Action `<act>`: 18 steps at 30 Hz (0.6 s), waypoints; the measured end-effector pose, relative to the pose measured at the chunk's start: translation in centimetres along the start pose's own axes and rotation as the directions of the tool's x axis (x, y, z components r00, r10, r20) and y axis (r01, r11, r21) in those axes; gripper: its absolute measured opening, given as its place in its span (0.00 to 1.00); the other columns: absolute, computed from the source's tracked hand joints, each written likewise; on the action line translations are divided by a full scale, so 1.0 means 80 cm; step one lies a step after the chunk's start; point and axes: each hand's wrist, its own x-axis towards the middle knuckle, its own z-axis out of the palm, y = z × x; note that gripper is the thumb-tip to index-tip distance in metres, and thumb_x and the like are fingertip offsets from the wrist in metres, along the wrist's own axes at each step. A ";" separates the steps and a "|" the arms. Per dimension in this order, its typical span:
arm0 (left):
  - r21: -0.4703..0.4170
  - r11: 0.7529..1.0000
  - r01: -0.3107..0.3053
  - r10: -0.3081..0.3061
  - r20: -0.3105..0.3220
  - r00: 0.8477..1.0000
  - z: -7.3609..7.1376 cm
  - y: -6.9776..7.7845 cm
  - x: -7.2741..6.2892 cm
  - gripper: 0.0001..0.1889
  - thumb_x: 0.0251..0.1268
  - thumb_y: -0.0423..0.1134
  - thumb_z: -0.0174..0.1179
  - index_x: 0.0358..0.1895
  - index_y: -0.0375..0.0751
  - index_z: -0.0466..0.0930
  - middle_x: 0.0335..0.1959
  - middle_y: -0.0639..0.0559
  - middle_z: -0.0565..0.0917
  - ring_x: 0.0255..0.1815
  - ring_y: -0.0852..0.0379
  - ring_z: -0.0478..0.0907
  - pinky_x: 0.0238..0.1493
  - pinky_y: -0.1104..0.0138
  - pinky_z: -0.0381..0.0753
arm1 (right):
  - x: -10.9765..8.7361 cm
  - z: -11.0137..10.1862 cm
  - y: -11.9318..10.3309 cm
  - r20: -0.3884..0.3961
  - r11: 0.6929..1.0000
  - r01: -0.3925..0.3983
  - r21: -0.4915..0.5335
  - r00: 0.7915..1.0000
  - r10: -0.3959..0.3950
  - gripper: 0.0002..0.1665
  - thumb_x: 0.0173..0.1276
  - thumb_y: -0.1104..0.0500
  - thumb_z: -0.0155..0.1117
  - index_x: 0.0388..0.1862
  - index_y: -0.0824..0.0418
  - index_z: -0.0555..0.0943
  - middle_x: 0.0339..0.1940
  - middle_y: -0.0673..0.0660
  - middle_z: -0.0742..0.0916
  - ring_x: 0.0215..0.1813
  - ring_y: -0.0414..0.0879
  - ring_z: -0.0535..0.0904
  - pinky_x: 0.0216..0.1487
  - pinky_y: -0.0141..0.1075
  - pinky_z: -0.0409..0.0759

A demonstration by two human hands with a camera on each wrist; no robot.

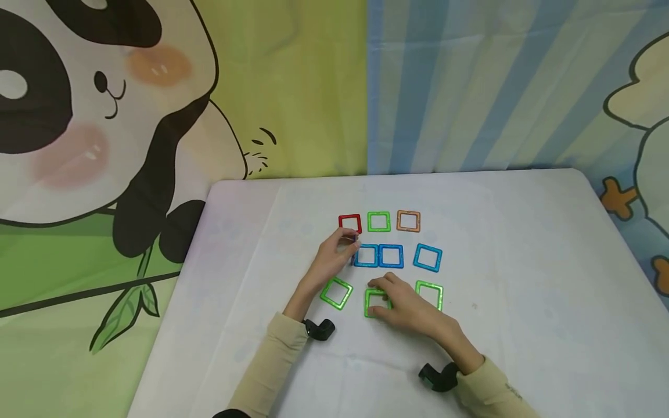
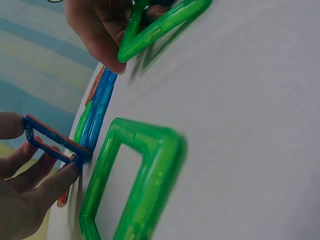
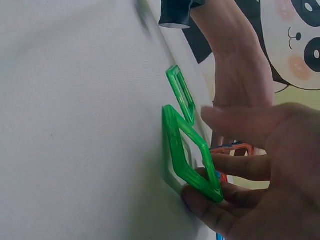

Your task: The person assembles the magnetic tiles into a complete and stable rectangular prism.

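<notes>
The left hand (image 1: 330, 258) has bent fingers and pinches an upright square (image 2: 56, 135), blue with reddish edge, which seems to touch the left end of the blue pair (image 1: 378, 256) at the centre of the head view. The right hand (image 1: 402, 302) holds with curled fingers a tilted green square (image 3: 175, 145), lower centre. I judge this relation most important: the pair runs left to right, the left hand is nearer to it, and the tilted square is below, apart. Farther out, red (image 1: 349, 216), green (image 1: 378, 213) and orange (image 1: 409, 212) squares make the upper row; a single blue square (image 1: 430, 248) lies at right.
</notes>
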 end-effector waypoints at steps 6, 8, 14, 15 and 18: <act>0.010 1.000 0.008 -0.008 0.004 1.000 0.000 0.000 0.002 0.20 0.77 0.47 0.59 0.66 0.46 0.75 0.62 0.48 0.81 0.67 0.49 0.76 0.72 0.50 0.71 | 0.005 0.004 0.001 -0.096 0.998 0.056 -0.019 0.994 -0.057 0.15 0.72 0.63 0.68 0.55 0.66 0.85 0.43 0.55 0.85 0.41 0.42 0.79 0.45 0.37 0.82; 0.008 1.000 0.008 -0.008 0.008 1.000 0.000 0.001 0.002 0.20 0.77 0.48 0.59 0.66 0.46 0.75 0.62 0.48 0.81 0.67 0.49 0.76 0.72 0.50 0.71 | 0.006 0.004 0.002 -0.127 0.997 0.066 -0.030 0.989 -0.070 0.12 0.71 0.66 0.67 0.51 0.66 0.87 0.40 0.55 0.86 0.41 0.42 0.81 0.45 0.37 0.84; 0.000 1.000 0.019 -0.019 0.005 1.000 -0.001 0.000 0.001 0.19 0.78 0.47 0.58 0.66 0.48 0.75 0.62 0.49 0.81 0.67 0.49 0.76 0.72 0.51 0.71 | 0.007 0.002 0.000 -0.156 0.998 0.046 -0.052 0.986 -0.054 0.10 0.70 0.68 0.67 0.48 0.64 0.89 0.37 0.53 0.87 0.40 0.43 0.83 0.45 0.38 0.84; -0.001 1.000 0.020 -0.020 0.002 1.000 -0.002 0.000 0.001 0.19 0.77 0.47 0.59 0.66 0.48 0.75 0.63 0.49 0.81 0.67 0.49 0.76 0.72 0.51 0.71 | 0.008 0.001 -0.001 -0.157 0.997 0.044 -0.057 0.986 -0.052 0.10 0.70 0.68 0.68 0.48 0.64 0.89 0.37 0.53 0.87 0.41 0.42 0.83 0.46 0.38 0.85; -0.001 1.000 0.016 -0.016 -0.001 1.000 -0.002 -0.002 0.001 0.19 0.77 0.47 0.59 0.66 0.48 0.75 0.63 0.49 0.81 0.68 0.49 0.76 0.72 0.50 0.71 | 0.008 -0.002 -0.003 -0.164 0.996 0.041 -0.077 0.985 -0.053 0.10 0.69 0.67 0.69 0.47 0.63 0.89 0.37 0.52 0.87 0.41 0.42 0.83 0.46 0.39 0.85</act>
